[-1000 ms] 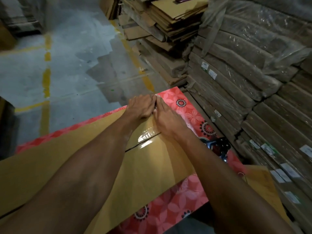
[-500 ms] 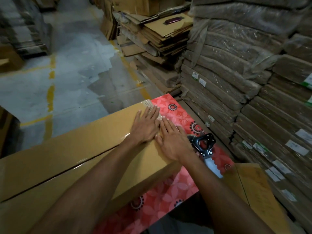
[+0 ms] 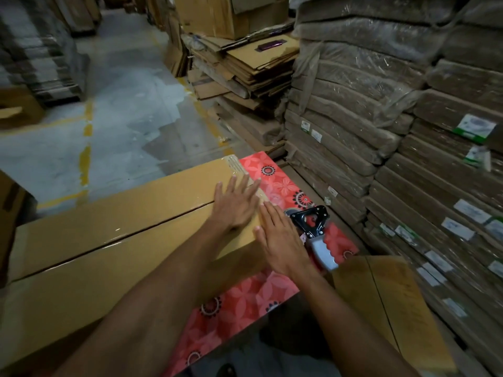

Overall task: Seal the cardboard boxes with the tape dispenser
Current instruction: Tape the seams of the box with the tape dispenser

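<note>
Our left hand [image 3: 234, 206] lies flat, fingers spread, on the long brown cardboard box [image 3: 122, 232], our right hand [image 3: 280, 242] flat at its end, beside the black-and-grey tape dispenser [image 3: 317, 235] on the red-flowered table [image 3: 245, 303].

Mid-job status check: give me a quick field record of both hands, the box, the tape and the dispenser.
left hand: flat, fingers straight, on top of the cardboard box near its right end
right hand: flat, fingers straight, at the box's right end
tape: glossy clear strip along the top seam
tape dispenser: lying unheld on the floral cover, right of the box
surroundings: wrapped cardboard stacks at right
</note>
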`<state>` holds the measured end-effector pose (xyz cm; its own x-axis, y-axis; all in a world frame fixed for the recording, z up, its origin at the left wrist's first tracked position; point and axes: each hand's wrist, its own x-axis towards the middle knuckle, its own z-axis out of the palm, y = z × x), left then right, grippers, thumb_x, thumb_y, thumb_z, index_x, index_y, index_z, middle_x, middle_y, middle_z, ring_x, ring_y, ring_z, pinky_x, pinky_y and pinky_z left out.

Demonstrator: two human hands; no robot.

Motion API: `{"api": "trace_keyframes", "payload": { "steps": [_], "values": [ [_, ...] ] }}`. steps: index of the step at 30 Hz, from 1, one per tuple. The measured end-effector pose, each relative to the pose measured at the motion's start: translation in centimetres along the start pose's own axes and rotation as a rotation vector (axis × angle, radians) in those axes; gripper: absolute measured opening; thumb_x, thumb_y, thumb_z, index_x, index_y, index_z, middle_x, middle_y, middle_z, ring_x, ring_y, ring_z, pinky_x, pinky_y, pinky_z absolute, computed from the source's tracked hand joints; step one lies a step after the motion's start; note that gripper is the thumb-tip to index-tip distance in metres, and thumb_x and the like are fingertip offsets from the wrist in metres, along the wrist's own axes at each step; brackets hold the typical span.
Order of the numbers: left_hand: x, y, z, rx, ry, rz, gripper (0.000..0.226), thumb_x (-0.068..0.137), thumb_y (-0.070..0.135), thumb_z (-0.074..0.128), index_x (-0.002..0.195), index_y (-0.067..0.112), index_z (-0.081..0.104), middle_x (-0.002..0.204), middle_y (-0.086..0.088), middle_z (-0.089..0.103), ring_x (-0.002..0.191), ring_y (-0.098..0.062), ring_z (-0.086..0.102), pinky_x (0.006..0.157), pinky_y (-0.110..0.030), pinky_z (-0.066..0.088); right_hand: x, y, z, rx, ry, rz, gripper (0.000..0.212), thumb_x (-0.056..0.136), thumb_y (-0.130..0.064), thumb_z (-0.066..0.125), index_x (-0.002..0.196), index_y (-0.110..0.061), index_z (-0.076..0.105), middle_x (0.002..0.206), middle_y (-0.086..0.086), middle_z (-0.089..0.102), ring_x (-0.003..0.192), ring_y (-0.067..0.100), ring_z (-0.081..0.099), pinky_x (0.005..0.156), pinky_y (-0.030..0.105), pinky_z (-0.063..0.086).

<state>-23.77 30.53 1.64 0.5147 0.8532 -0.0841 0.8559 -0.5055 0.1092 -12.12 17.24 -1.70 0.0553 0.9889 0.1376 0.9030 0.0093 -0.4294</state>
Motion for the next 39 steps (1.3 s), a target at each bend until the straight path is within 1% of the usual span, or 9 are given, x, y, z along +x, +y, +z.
{"api": "trace_keyframes", "payload": {
  "steps": [5, 9, 14, 21, 23, 30, 33, 37, 39],
  "values": [
    [-2.9, 0.1, 0.9, -0.015, 0.056, 0.044, 0.056, 0.104, 0.053, 0.005, 0.158, 0.041, 0.000, 0.167, 0.012, 0.000, 0.155, -0.019, -0.003, 0.123, -0.050, 0.000, 0.2, 0.1, 0.2, 0.045, 0.038, -0.040, 0.060, 0.107, -0.045, 0.021, 0.160, -0.017, 0.016, 0.168, 0.001, 0.012, 0.155, 0.013, 0.001, 0.126, 0.040, 0.005],
    [-2.9, 0.6, 0.9, -0.016, 0.047, 0.007, 0.056, 0.104, 0.054, 0.004, 0.158, 0.042, -0.001, 0.167, 0.013, -0.001, 0.155, -0.018, -0.004, 0.123, -0.052, 0.000, -1.2, -2.1, 2.1, 0.155, 0.197, 0.193, 0.065, 0.105, -0.048, 0.010, 0.159, -0.017, -0.007, 0.167, 0.000, -0.014, 0.153, 0.014, -0.016, 0.127, 0.040, 0.003],
    [-2.9, 0.7, 0.9, -0.031, 0.013, -0.039, 0.055, 0.104, 0.053, 0.004, 0.157, 0.042, -0.003, 0.167, 0.014, -0.005, 0.154, -0.021, -0.007, 0.122, -0.055, -0.002, -1.4, -4.8, 5.1, 0.493, 0.337, 0.477, 0.073, 0.102, -0.058, 0.015, 0.154, -0.027, -0.027, 0.161, -0.008, -0.033, 0.151, 0.029, 0.024, 0.101, 0.050, 0.051],
    [-3.7, -0.5, -0.7, -0.097, -0.074, 0.047, 0.064, 0.103, 0.058, 0.010, 0.160, 0.032, -0.004, 0.167, 0.009, -0.011, 0.154, -0.019, -0.012, 0.122, -0.051, -0.007, -1.7, -8.0, 5.6, 0.589, 0.317, 0.632, 0.085, 0.097, -0.065, 0.011, 0.155, -0.012, -0.022, 0.167, 0.012, -0.009, 0.155, 0.030, 0.006, 0.125, 0.045, 0.016],
    [-4.3, -3.2, -1.4, -0.111, -0.057, 0.051, 0.062, 0.103, 0.059, 0.013, 0.160, 0.036, 0.003, 0.168, 0.007, -0.007, 0.154, -0.020, -0.007, 0.123, -0.050, -0.002, -2.1, -9.7, 6.1, 0.638, 0.238, 0.683, 0.088, 0.099, -0.063, 0.018, 0.154, -0.006, -0.020, 0.166, 0.013, -0.014, 0.155, 0.029, 0.002, 0.125, 0.041, 0.008],
    [-9.3, -25.0, -2.6, 0.001, 0.006, -0.420, 0.070, 0.093, 0.076, 0.014, 0.155, 0.043, 0.012, 0.167, 0.008, 0.009, 0.152, -0.026, 0.011, 0.117, -0.061, 0.012, -6.6, -21.4, 6.4, 0.799, -0.035, 0.518, 0.112, 0.094, -0.056, 0.053, 0.145, -0.024, -0.042, 0.155, -0.003, -0.042, 0.150, 0.017, 0.013, 0.111, 0.032, 0.029],
    [-13.5, -32.6, -3.6, -0.027, 0.016, -0.560, 0.084, 0.080, 0.092, 0.011, 0.152, 0.049, 0.019, 0.163, 0.004, 0.025, 0.149, -0.030, 0.025, 0.114, -0.065, 0.016, -7.2, -24.4, 7.4, 0.864, -0.107, 0.472, 0.129, 0.087, -0.051, 0.068, 0.139, -0.028, -0.047, 0.152, -0.005, -0.046, 0.139, 0.007, 0.002, 0.112, 0.031, 0.027],
    [-17.1, -35.7, -3.9, -0.012, 0.010, -0.638, 0.078, 0.085, 0.087, 0.013, 0.154, 0.052, 0.010, 0.157, -0.010, 0.035, 0.141, -0.041, 0.033, 0.110, -0.063, 0.022, -1.4, -22.3, 8.6, 0.802, -0.113, 0.389, 0.137, 0.078, -0.031, 0.084, 0.151, -0.012, -0.030, 0.161, 0.006, -0.031, 0.144, 0.010, -0.011, 0.116, 0.024, 0.006],
    [-18.3, -35.9, -4.6, -0.057, -0.045, -0.684, 0.079, 0.077, 0.093, 0.004, 0.149, 0.061, -0.002, 0.155, -0.017, 0.037, 0.137, -0.047, 0.037, 0.109, -0.066, 0.026, 3.8, -18.3, 8.3, 0.626, -0.044, 0.338, 0.115, 0.080, -0.019, 0.082, 0.159, -0.004, -0.001, 0.167, 0.016, 0.004, 0.150, 0.025, 0.018, 0.120, 0.032, 0.024]
  ]
}}
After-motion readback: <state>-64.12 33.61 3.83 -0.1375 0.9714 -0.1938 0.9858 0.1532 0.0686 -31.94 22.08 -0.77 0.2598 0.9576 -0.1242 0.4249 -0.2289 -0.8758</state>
